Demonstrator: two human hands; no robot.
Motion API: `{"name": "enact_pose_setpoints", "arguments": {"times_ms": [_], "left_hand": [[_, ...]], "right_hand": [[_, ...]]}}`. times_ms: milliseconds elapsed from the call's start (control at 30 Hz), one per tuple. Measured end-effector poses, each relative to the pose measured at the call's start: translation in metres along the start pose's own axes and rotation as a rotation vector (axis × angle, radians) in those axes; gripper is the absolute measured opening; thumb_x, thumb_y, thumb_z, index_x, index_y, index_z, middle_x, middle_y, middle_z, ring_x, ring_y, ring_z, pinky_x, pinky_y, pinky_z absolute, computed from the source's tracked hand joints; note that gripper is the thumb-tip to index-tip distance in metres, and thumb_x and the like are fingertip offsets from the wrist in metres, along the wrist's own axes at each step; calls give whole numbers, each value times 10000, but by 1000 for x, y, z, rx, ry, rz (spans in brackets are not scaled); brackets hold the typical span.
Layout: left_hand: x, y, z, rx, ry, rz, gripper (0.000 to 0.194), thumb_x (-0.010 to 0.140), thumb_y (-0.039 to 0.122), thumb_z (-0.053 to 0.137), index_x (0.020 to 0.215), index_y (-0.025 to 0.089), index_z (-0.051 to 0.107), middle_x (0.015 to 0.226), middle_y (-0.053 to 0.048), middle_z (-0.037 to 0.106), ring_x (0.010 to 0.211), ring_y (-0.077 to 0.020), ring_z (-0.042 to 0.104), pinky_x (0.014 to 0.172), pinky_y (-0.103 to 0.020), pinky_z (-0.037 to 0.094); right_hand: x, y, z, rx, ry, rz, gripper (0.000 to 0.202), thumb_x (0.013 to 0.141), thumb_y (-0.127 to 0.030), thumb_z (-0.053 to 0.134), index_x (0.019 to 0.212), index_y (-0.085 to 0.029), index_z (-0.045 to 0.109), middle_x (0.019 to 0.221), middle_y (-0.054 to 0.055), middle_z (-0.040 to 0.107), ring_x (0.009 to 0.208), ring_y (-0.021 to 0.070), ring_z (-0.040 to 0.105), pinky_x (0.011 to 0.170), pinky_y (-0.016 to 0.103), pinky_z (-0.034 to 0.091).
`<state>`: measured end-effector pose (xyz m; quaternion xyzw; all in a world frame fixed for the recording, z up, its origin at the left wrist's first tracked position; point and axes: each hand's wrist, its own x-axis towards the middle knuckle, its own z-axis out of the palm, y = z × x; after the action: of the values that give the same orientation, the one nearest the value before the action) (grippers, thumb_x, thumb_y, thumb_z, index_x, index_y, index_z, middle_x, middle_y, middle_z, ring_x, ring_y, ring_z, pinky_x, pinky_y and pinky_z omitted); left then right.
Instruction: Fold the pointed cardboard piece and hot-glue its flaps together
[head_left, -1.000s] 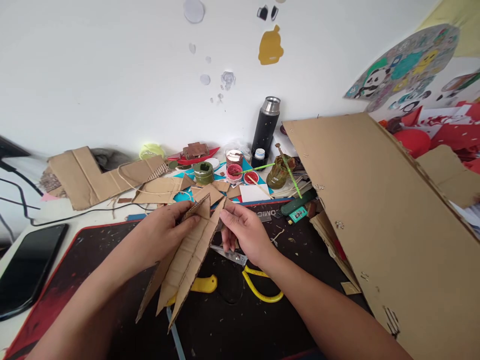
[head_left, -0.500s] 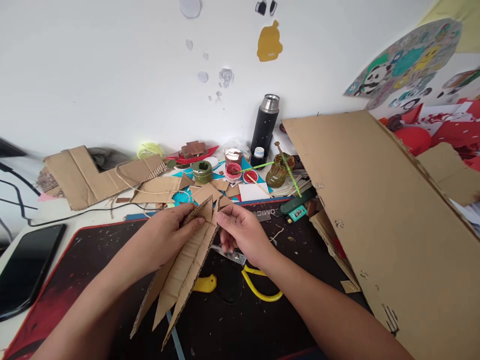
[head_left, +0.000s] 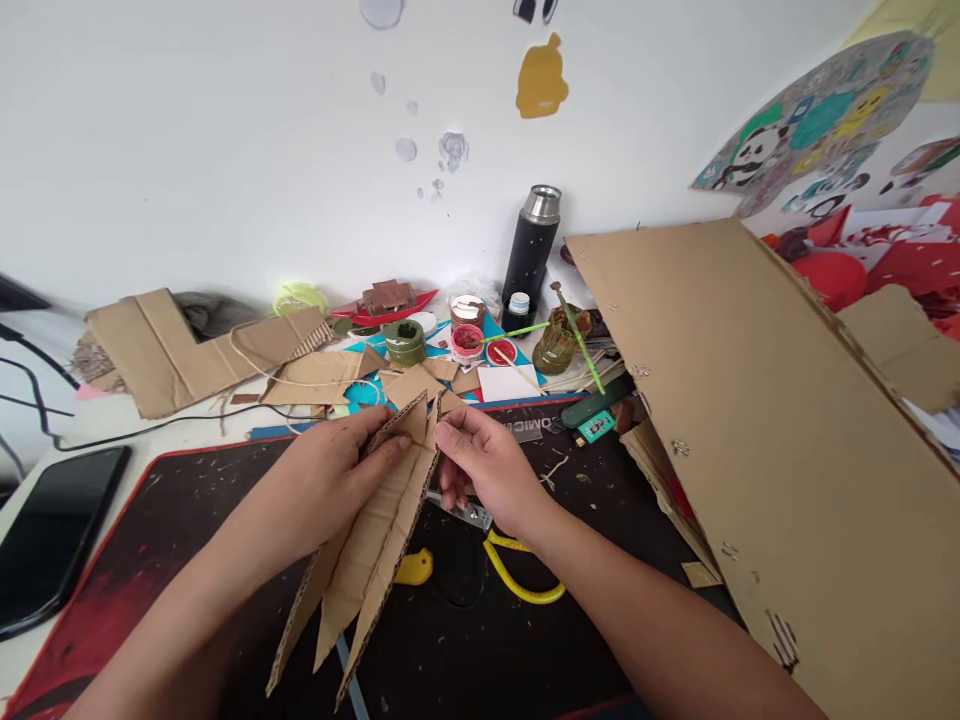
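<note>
A folded cardboard piece [head_left: 375,545] with long pointed flaps hangs between my hands, its points slanting down toward me. My left hand [head_left: 349,460] grips its upper left side, thumb on the inner face and fingers behind. At the upper right edge, my right hand [head_left: 484,460] pinches the cardboard between thumb and fingers. Beneath the right hand lie scissors [head_left: 521,580] with yellow handles, their blades partly hidden. A yellow-handled tool [head_left: 415,568] sits behind the cardboard, mostly covered by it.
A big cardboard sheet [head_left: 780,420] leans along the right. Paint pots [head_left: 405,342], cardboard scraps [head_left: 319,378] and a black thermos [head_left: 532,245] stand along the wall. A phone [head_left: 60,540] lies at left beside the dark mat [head_left: 480,650]. A green cutter [head_left: 596,402] rests at the mat's back.
The lower points of the cardboard piece have shifted slightly down and to the right. Both hands keep their hold in nearly the same place.
</note>
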<state>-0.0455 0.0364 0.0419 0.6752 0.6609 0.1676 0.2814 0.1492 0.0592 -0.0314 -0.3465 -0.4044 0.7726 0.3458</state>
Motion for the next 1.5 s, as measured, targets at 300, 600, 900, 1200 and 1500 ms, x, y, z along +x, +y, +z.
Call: {"name": "enact_pose_setpoints", "arguments": {"times_ms": [300,600,900,1200,1500], "left_hand": [[-6,12,-9,99,-13,-34,401,944,596,415,900,271,645,857,-96,780,782,-334,702,701,-411,451],[-11,14,-7,227,-8,-25,390,970,535,356,943,276,647,841,-82,771,780,-327,705,683,-391,417],[-10,20,-2,321,-59,-54,355,987,503,292,957,277,564,835,-87,756,765,-327,724,659,-381,401],[-10,21,-1,320,-67,-58,389,996,507,288,1004,266,593,874,-104,774,803,-357,740,676,-401,413],[-8,19,2,332,-63,-55,386,986,495,298,1005,267,608,919,-116,794,829,-357,756,684,-402,429]], "right_hand": [[0,4,-1,25,-25,-18,565,844,-732,799,975,-232,571,557,-82,616,400,104,564,393,189,410],[-1,5,-1,16,-9,1,558,854,-730,798,956,-229,573,564,-75,616,406,106,558,403,197,409],[0,7,-2,26,-4,-5,555,860,-728,798,958,-236,560,555,-76,622,400,104,554,397,194,392],[-1,6,0,16,4,5,591,830,-760,800,969,-242,552,547,-80,616,396,110,557,396,196,380],[0,8,-1,-2,12,4,594,833,-769,789,974,-242,554,558,-83,606,405,110,564,404,197,384]]}}
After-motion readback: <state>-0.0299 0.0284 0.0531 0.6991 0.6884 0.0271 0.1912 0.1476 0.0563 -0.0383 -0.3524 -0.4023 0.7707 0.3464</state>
